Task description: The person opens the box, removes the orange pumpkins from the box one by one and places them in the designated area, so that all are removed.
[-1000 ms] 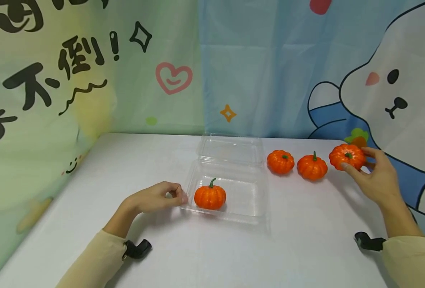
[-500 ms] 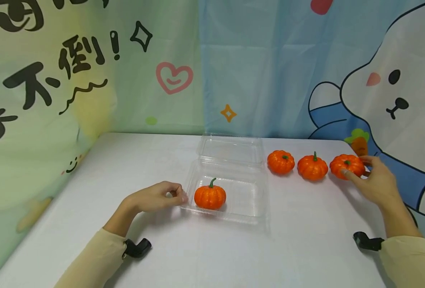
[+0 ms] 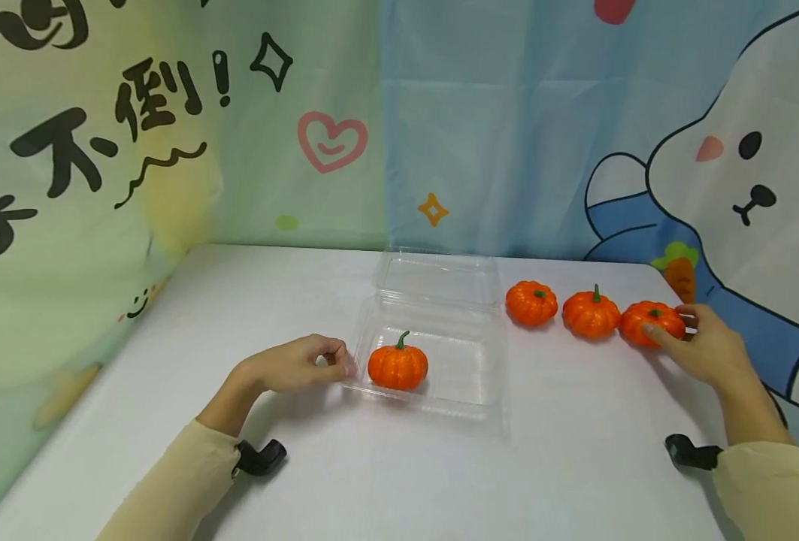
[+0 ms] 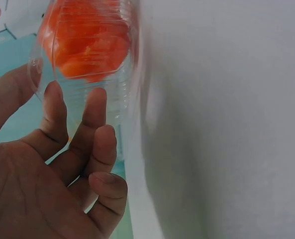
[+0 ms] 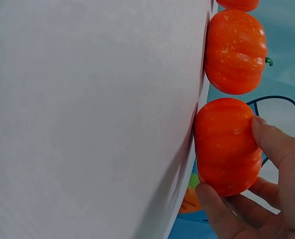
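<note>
A clear plastic clamshell box (image 3: 460,368) lies with its lid (image 3: 440,276) folded back, and a small orange pumpkin (image 3: 397,366) with a curved green stem sits inside at the left. My left hand (image 3: 304,362) pinches the box's near-left rim between thumb and forefinger; the other fingers are bent beside the wall in the left wrist view. At the right, my right hand (image 3: 706,347) holds another orange pumpkin (image 5: 227,149), thumb on its upper side and fingers round its outer side. That pumpkin is at table level, close beside the middle pumpkin (image 3: 591,314).
A third loose pumpkin (image 3: 531,303) stands left of the middle one, near the box's right side. Everything rests on a white table (image 3: 440,473). Behind its far edge hangs a printed cloth (image 3: 480,150).
My right hand has lowered its pumpkin from above the table down to the tabletop, beside the middle pumpkin. The left hand has kept its place at the box. The head view has shifted slightly.
</note>
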`<action>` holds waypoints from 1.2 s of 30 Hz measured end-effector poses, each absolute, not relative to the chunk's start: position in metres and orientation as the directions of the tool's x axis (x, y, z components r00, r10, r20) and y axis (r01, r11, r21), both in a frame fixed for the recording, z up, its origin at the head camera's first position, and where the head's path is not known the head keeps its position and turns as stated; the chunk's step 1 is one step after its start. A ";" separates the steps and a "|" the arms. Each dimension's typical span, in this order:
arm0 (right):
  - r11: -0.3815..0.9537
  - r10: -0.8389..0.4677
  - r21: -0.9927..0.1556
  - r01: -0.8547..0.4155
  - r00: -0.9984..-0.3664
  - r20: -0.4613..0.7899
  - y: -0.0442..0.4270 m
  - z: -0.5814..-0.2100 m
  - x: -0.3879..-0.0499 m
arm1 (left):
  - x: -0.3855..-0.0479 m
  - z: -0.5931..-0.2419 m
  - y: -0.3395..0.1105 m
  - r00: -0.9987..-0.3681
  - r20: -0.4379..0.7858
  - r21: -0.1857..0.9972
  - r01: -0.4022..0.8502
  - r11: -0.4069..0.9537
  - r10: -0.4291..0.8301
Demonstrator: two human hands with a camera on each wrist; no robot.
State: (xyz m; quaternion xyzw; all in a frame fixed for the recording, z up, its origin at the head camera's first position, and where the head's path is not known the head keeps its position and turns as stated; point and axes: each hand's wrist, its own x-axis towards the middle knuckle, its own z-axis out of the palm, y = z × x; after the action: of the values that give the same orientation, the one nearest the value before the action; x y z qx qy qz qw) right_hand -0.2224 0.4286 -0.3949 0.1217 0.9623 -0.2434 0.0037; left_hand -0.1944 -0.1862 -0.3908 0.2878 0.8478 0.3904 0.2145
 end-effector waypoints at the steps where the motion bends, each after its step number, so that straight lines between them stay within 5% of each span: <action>1: 0.853 0.232 -0.464 0.238 -0.970 -0.071 0.430 -0.395 -0.222 | -0.195 -0.389 -0.185 -0.740 -0.141 0.784 0.322 0.530 0.658; 16: 0.886 0.168 -0.427 0.180 -0.984 -0.065 0.439 -0.388 -0.218 | -0.202 -0.384 -0.173 -0.726 -0.139 0.791 0.328 0.517 0.674; 36: 0.902 0.069 -0.432 -0.020 -0.979 0.189 0.393 -0.370 -0.223 | -0.193 -0.388 -0.181 -0.738 -0.139 0.779 0.330 0.533 0.660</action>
State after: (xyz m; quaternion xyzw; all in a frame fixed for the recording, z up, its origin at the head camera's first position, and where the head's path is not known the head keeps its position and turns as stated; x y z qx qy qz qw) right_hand -0.2228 0.3926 -0.3695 0.0126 0.9699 -0.2216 -0.1006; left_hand -0.1934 -0.1813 -0.3878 0.2914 0.8488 0.3855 0.2143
